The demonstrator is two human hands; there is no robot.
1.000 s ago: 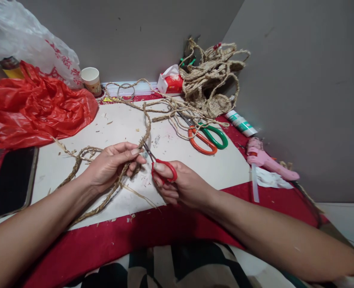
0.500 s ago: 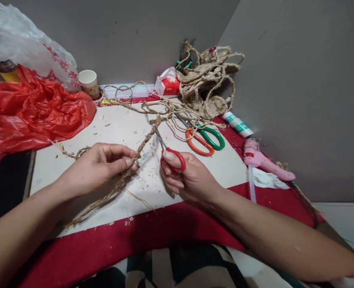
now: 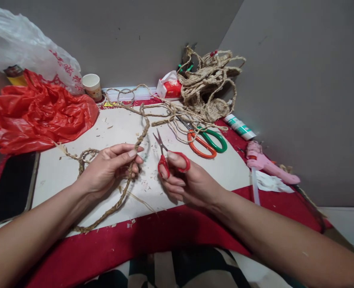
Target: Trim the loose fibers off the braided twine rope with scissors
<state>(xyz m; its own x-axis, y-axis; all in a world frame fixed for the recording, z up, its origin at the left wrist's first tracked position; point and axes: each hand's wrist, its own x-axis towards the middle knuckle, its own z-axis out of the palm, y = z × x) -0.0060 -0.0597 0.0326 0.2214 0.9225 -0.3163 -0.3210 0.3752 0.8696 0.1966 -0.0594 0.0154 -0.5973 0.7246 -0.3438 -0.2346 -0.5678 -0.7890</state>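
Between the thumb and fingers of my left hand (image 3: 112,162) is a braided straw cord (image 3: 142,134). Its upper end stands up past my fingertips, and the rest curves down toward the board's front edge and behind my wrist. My right hand (image 3: 183,176) holds small red-handled scissors (image 3: 162,150), thumb and finger through the loops. Their blades are slightly parted, point away from me, and are apart from the cord. Small straw scraps lie on the white board (image 3: 99,128) below both hands.
Large scissors with orange and green handles (image 3: 202,144) lie behind my right hand, near a heap of straw braid (image 3: 208,84). A pink glue gun (image 3: 265,162) is at right. At left are a phone (image 3: 13,186), a red plastic bag (image 3: 41,116) and a paper cup (image 3: 92,87).
The scissors have drawn away from the cord, and their blades have parted. The cord's upper end has swung left and now bends. My view has shifted slightly.
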